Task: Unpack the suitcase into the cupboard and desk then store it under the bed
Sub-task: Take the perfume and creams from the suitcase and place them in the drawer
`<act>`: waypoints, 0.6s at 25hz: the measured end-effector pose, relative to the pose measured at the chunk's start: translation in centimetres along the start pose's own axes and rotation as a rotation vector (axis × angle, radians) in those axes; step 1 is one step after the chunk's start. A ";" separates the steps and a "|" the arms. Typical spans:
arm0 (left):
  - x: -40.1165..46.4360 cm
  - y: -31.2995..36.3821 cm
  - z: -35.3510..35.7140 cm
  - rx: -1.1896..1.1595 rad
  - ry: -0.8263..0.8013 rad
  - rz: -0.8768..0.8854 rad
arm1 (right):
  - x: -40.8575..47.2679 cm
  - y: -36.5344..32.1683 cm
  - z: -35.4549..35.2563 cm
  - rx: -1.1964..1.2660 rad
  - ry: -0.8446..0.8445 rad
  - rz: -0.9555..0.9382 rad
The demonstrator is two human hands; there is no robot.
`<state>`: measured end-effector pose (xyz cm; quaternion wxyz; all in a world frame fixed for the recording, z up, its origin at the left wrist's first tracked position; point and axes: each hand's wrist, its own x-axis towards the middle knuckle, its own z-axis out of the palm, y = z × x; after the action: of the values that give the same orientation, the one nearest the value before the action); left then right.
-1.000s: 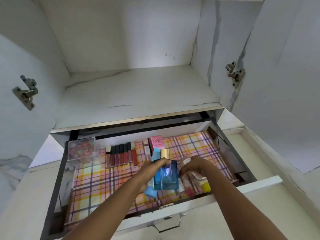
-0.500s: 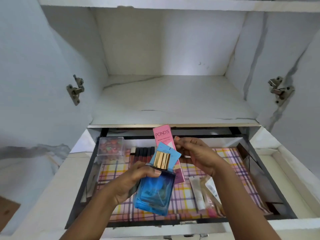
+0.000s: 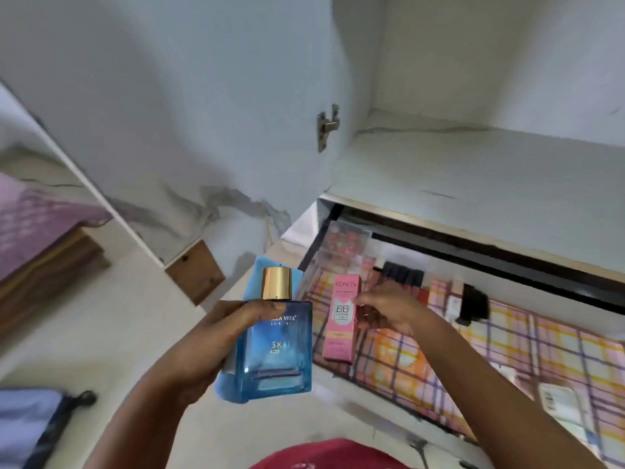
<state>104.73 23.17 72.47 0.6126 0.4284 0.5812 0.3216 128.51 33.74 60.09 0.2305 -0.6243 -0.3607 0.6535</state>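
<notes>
My left hand (image 3: 216, 336) grips a blue square perfume bottle (image 3: 275, 353) with a gold cap, upright, together with a light blue flat packet (image 3: 258, 279) behind it. My right hand (image 3: 385, 311) pinches a pink Pond's BB cream box (image 3: 341, 321) by its right edge, upright. Both are held above the left end of the open drawer (image 3: 507, 367), which is lined with pink and yellow checked paper. Above the drawer is the bare white cupboard shelf (image 3: 473, 170).
In the drawer lie a clear box of coloured beads (image 3: 345, 245), a row of dark lipstick tubes (image 3: 404, 274) and small packets at the right. The open cupboard door (image 3: 169, 113) stands left. A bed with purple cover (image 3: 37, 214) and a blue bag (image 3: 30, 428) are at far left.
The view has swung left and the hands have come up and toward me. The perfume bottle and the pink box now stand higher, over the drawer's left end.
</notes>
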 end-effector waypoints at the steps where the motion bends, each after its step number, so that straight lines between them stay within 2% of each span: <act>1: -0.7 -0.5 -0.6 -0.002 0.038 -0.020 | 1.1 0.3 1.3 -0.022 -0.013 0.029; 4: -2.4 -2.2 -1.3 0.019 0.120 -0.064 | 3.2 1.2 4.1 0.019 0.006 0.074; 9: -4.1 -3.2 -1.3 0.028 0.149 -0.088 | 4.9 1.1 6.7 0.162 0.041 0.044; 15: -4.5 -3.3 -1.2 0.005 0.164 -0.072 | 6.1 0.7 5.4 0.102 0.206 0.021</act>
<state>102.72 17.96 71.52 0.5730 0.3812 0.6452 0.3318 122.63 36.89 55.36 0.2908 -0.6794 -0.2949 0.6057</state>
